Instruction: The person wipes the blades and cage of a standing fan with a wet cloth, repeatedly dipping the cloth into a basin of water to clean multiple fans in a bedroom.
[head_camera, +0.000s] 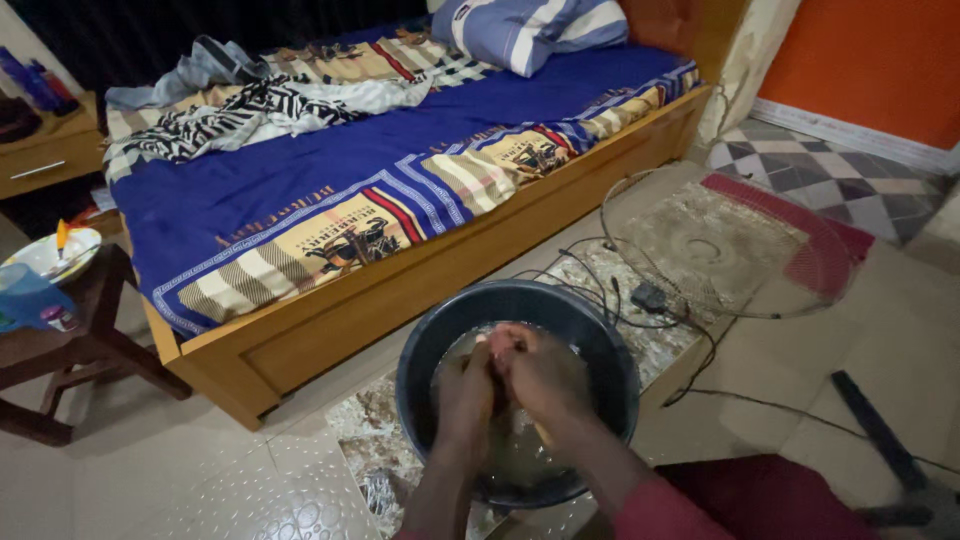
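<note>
Both hands are pressed together over a dark round basin (425, 345) of soapy water on the floor beside a bed (330, 190) — left hand (465, 390) and right hand (535, 372) clasped, fingers curled shut around something pale, its nature unclear.

L hand (465, 395) & R hand (535, 372) pressed together, fingers curled.

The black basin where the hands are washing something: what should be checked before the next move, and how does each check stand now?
1. Both hands inside the black basin: ok; left hand and right hand are pressed together over the soapy water.
2. What they grip: cannot tell.
3. Basin level on floor: ok.
4. Black cables clear of basin: not ok, close beside it.
5. Fan guard clear: ok.
</note>
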